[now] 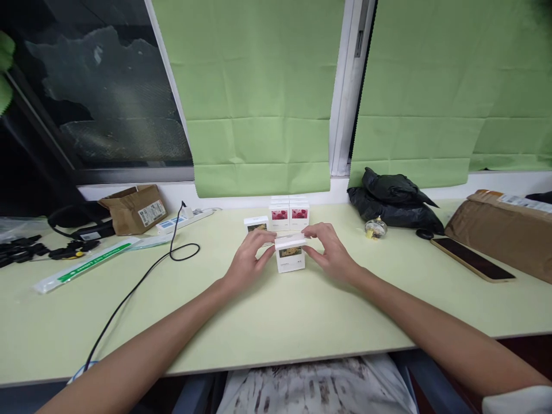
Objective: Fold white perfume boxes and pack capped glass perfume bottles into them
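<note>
A small white box with a yellowish picture [290, 257] stands on the pale green table [276, 322] in front of me. My left hand [248, 259] grips its left side with fingers curled at the top edge. My right hand [330, 250] holds its right side, fingers reaching over the top flap. Just behind it stand two white boxes with red flower pictures [289, 216], with more white boxes stacked behind them. Another white box with a yellowish picture [256, 224] stands to their left, right behind my left fingers.
A black cable [142, 279] loops across the table's left half from a white power strip [185, 219]. A brown cardboard box [135, 208] and black gear sit far left. A black plastic bag [394, 198], a small glass bottle [375, 228], a phone [472, 259] and a brown parcel [500, 230] lie at the right.
</note>
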Available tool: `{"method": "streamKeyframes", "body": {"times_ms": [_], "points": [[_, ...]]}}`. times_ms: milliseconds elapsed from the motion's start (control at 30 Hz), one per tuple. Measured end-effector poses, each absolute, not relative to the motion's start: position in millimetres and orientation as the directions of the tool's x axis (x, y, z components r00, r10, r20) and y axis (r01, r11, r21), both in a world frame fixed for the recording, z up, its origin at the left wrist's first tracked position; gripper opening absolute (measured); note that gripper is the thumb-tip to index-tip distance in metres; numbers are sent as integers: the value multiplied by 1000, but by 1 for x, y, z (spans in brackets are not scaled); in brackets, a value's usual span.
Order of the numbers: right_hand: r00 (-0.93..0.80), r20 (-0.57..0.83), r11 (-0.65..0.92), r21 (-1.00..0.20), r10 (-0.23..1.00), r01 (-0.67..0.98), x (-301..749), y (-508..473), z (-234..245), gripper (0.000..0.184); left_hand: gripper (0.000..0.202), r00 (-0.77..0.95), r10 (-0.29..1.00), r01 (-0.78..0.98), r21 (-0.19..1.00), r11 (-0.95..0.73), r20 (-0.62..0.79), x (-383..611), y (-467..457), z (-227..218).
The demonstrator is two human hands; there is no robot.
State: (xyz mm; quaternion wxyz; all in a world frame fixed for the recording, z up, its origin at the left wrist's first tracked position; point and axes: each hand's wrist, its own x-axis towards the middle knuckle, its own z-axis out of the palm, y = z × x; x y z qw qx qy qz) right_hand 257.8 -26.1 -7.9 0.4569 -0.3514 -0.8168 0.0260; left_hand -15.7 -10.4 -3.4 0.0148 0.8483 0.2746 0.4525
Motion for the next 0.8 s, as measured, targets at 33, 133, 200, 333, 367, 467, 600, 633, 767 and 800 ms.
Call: {"method": "streamKeyframes", "body": {"times_ms": [33,133,200,333,367,467,600,633,767,800], "points": [[-348,733,760,-345,585,550,258,-25,-8,26,17,441,464,451,257,-854,768,-15,-11,-3],[-385,742,787,-303,548,536,260,-24,-8,23,18,459,420,438,212,-874,783,-15,-12,-4],[-394,750,803,-298,532,517,260,-24,-8,23,24,486,402,417,198,-887,776,-14,-12,-5],[-386,772,830,-311,505,463,261,-25,-8,20,32,523,413,405,208,-890,746,-12,-12,-7],[-386,771,830,-316,507,459,261,-25,-8,20,33,528,421,405,217,-888,738,-12,-13,-7],[-391,750,819,-342,533,461,262,-27,-6,22,32,533,448,407,246,-879,718,-11,-14,-6],[-371,748,812,-375,550,448,262,-30,-1,29,32,542,458,408,255,-876,705,-12,-14,-7],[-359,753,807,-372,551,458,263,-29,0,31,33,541,453,404,253,-879,709,-12,-14,-7],[-246,772,698,-328,586,636,278,-12,2,35,38,522,434,387,249,-887,734,-12,-11,-9],[-203,775,641,-311,598,702,285,-5,1,35,38,517,438,385,258,-886,735,-12,-11,-9]]}}
